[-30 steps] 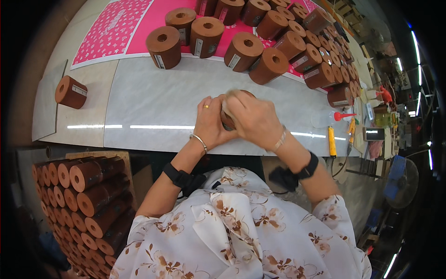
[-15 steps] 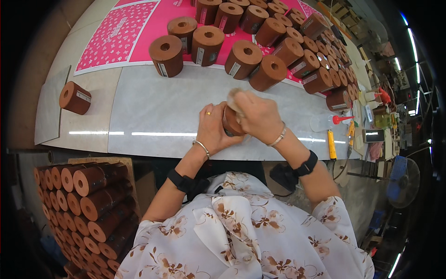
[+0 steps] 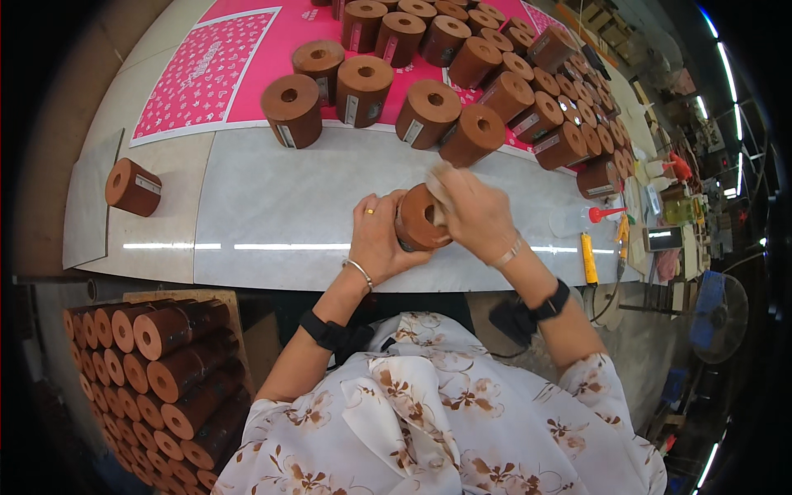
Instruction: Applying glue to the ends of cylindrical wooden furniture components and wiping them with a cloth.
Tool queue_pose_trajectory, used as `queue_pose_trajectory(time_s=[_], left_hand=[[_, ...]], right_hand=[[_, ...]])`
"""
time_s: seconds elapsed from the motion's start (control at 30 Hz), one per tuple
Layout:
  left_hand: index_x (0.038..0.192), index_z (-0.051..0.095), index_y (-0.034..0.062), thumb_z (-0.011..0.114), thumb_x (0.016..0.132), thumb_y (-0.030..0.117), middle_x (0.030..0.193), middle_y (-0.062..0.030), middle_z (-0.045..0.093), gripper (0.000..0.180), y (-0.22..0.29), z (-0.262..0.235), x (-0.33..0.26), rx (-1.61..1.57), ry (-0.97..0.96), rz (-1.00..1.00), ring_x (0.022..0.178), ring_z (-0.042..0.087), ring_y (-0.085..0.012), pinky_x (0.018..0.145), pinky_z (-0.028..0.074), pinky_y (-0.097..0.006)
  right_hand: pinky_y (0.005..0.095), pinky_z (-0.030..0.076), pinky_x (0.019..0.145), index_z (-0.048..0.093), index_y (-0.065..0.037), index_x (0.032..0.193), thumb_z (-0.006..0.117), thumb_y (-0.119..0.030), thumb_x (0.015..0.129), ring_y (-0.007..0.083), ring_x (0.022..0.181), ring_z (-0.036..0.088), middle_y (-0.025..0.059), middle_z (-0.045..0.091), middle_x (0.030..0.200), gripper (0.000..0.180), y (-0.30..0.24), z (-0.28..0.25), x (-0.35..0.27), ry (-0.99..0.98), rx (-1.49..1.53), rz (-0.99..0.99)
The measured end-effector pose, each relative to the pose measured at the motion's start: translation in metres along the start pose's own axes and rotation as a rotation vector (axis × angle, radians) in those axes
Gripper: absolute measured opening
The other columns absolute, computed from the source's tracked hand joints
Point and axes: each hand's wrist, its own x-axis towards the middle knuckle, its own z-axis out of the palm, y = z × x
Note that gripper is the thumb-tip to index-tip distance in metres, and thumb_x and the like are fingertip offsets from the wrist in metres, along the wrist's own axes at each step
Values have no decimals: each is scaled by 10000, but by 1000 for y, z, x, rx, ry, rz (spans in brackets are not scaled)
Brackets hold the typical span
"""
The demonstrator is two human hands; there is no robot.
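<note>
Left hand (image 3: 378, 239): grip wrapped around the side of a brown roll (image 3: 419, 219), fingers curled on it, a ring and a bracelet showing.
Right hand (image 3: 472, 213): fingers pressed against the roll's upper end, blurred; whether they pinch anything I cannot tell.
Brown roll: held tilted just above the grey table (image 3: 272, 206), near its front edge, between both hands.
Other rolls (image 3: 429, 111): standing crowded on the pink printed sheet (image 3: 206, 74) beyond.
Lone roll (image 3: 132, 186): far left, well apart.
Stacked rolls (image 3: 157, 371): lying below the table, left.
</note>
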Motion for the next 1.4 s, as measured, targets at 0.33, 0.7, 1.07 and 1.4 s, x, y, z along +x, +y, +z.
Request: queue_pose_trajectory(time_s=[0.33, 0.7, 1.07, 1.4], left_hand=[[1234, 462, 15, 814, 542, 405, 1121, -147, 545, 869, 0, 3, 1, 36, 14, -6, 1046, 455, -333, 1008, 277, -437], [1222, 462, 3, 811, 574, 399, 1081, -161, 559, 835, 2, 1, 5, 78, -1, 19, 1007, 492, -328, 981, 317, -428], [1202, 466, -16, 803, 611, 491, 1048, -196, 583, 848, 46, -46, 37, 568, -300, -374, 951, 598, -362, 806, 499, -416], [1339, 404, -9, 874, 571, 406, 1241, -210, 493, 992, 0, -54, -25, -4, -56, -302, 1115, 526, -309, 931, 442, -389]], right_hand=[[350, 487, 522, 569, -84, 965, 642, -126, 741, 272, 642, 592, 85, 566, 786, 240, -2, 22, 14, 103, 22, -56], [375, 501, 570, 560, -53, 996, 563, -103, 883, 321, 685, 637, 161, 628, 799, 124, -18, -10, -98, -85, 285, 459], [348, 504, 630, 544, -50, 1002, 590, -97, 873, 324, 731, 653, 159, 635, 831, 144, -8, 5, -62, 283, 573, 559], [391, 509, 648, 569, -83, 1061, 576, -101, 848, 342, 807, 642, 148, 648, 909, 213, 23, 45, -41, 263, 465, 471]])
